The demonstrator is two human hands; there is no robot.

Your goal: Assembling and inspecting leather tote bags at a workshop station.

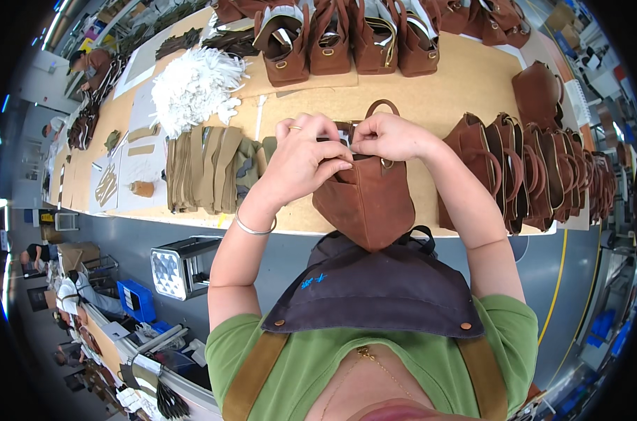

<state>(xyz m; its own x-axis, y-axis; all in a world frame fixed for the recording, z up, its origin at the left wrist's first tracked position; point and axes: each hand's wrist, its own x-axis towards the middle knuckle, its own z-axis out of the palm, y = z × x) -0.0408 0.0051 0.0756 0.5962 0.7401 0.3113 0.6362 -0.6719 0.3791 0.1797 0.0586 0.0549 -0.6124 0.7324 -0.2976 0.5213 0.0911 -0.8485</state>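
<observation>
A brown leather handbag [367, 200] rests at the table's near edge against my dark apron, its top facing up. My left hand [308, 154] bends over the bag's left upper rim, fingers curled and closed on it. On the opposite side of the opening, my right hand [389, 137] pinches the rim near a metal ring, with finger and thumb together. Between my hands a bit of pale lining and dark zip shows in the opening. One round handle [382, 107] stands up behind my right hand. The bag's inside is mostly hidden.
Several finished-looking brown bags [287, 52] stand open along the far side. More brown bags [508, 168] are packed in a row at the right. Leftward lie a heap of white strips [196, 88] and stacked olive-tan fabric pieces [203, 168]. A metal-framed stool [182, 266] stands below the table.
</observation>
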